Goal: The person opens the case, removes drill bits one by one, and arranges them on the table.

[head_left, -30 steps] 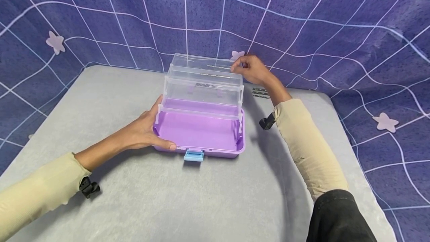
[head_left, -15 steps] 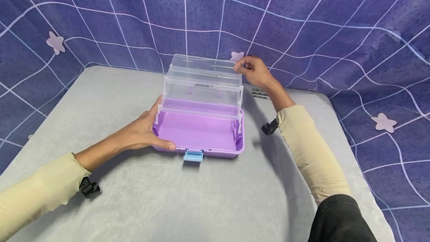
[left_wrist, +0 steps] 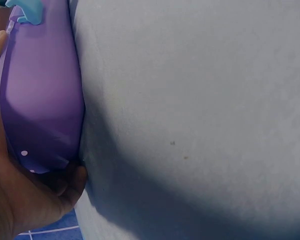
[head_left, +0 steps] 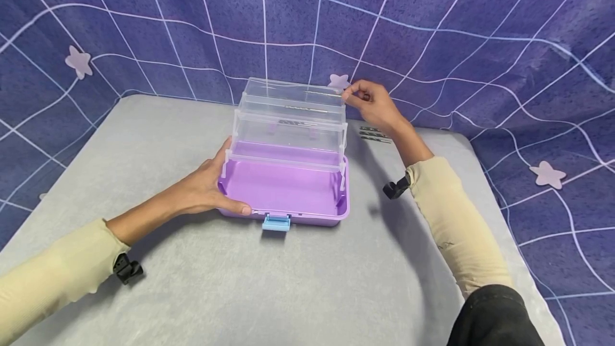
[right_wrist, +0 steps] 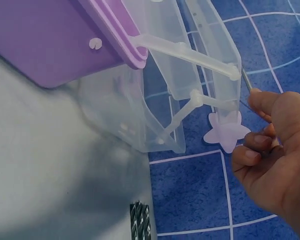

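Observation:
A purple toolbox point(head_left: 283, 188) with raised clear tiered trays point(head_left: 293, 135) stands open on the table. My left hand point(head_left: 204, 188) grips its left end, thumb along the front rim and fingers around the side; the left wrist view shows the fingertips curled at the lower corner. At the top tray's right end, my right hand point(head_left: 372, 103) pinches the end of a thin drill bit point(head_left: 323, 93), its shank point(right_wrist: 247, 80) showing in the right wrist view. More drill bits point(head_left: 305, 109) lie in the trays below. Several thicker drill bits point(head_left: 372, 134) rest on the table right of the box.
A light blue latch point(head_left: 276, 222) hangs at the box's front. The grey table point(head_left: 298, 287) extends around the box. Behind it hangs a blue-purple cloth point(head_left: 288, 15) with a line grid and star shapes. Black clips point(head_left: 396, 188) sit at both wrists.
My right hand has shifted a little to the right, and the thin drill bit has slid rightward with it over the top tray. The left hand and the toolbox stay put.

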Demonstrator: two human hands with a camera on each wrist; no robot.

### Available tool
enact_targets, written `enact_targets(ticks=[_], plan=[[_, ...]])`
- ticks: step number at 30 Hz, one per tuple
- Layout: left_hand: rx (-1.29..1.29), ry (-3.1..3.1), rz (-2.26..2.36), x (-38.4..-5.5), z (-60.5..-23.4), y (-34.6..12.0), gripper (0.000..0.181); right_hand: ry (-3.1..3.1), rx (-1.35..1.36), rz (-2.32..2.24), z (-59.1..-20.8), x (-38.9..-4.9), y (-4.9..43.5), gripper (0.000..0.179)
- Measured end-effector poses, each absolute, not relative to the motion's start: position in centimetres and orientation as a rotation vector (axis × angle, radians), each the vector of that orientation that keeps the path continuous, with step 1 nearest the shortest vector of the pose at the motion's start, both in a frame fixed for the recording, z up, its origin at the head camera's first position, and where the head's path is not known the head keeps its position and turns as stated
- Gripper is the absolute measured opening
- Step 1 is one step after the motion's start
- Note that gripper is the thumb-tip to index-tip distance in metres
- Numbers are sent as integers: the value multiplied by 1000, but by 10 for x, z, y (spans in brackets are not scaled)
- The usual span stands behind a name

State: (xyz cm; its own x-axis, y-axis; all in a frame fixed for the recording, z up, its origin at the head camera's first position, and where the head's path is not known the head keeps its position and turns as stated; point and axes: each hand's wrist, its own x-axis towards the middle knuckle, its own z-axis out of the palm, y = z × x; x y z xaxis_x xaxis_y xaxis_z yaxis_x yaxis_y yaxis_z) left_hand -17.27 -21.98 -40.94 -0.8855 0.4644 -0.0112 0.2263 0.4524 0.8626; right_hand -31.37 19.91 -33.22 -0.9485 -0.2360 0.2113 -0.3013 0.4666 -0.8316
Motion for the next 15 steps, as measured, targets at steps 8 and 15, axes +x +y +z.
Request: enact_targets(ticks=[8,15], plan=[[599,2470,1388,-172,-410,-220,168,-2626,448,1501,-335,-307,214,16],[587,2468,1380,-172,-410,-220,168,-2622,411,1509,-336,-300,226,17]])
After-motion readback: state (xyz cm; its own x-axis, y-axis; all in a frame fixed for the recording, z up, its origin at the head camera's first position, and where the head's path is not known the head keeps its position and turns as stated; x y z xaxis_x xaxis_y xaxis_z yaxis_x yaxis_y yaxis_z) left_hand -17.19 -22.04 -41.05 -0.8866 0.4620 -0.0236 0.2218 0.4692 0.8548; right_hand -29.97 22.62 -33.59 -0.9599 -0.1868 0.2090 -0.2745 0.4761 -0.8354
